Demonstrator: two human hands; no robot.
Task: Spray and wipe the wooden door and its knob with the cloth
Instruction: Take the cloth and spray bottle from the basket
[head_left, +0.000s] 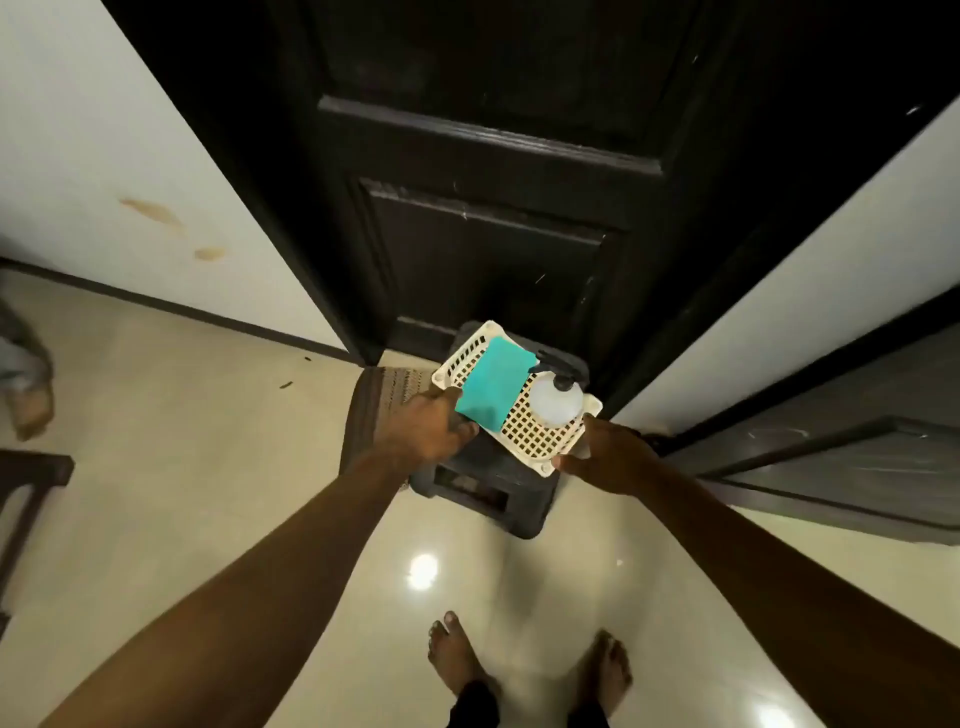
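A dark wooden panelled door (483, 208) stands ahead; its knob is out of view. At its foot a cream lattice basket (535, 441) rests on a dark plastic stool (488, 493). Inside lie a folded teal cloth (493, 384) and a white spray bottle (556, 402) with a black trigger head. My left hand (428, 428) grips the basket's left rim beside the cloth. My right hand (605, 457) grips the right front corner of the basket.
A woven doormat (384, 400) lies left of the stool. White walls flank the doorway, and a second dark door leaf (857, 457) lies to the right. Glossy cream tile floor (208, 467) below, my bare feet (530, 660) near the bottom. A dark wooden chair part (26, 499) stands at far left.
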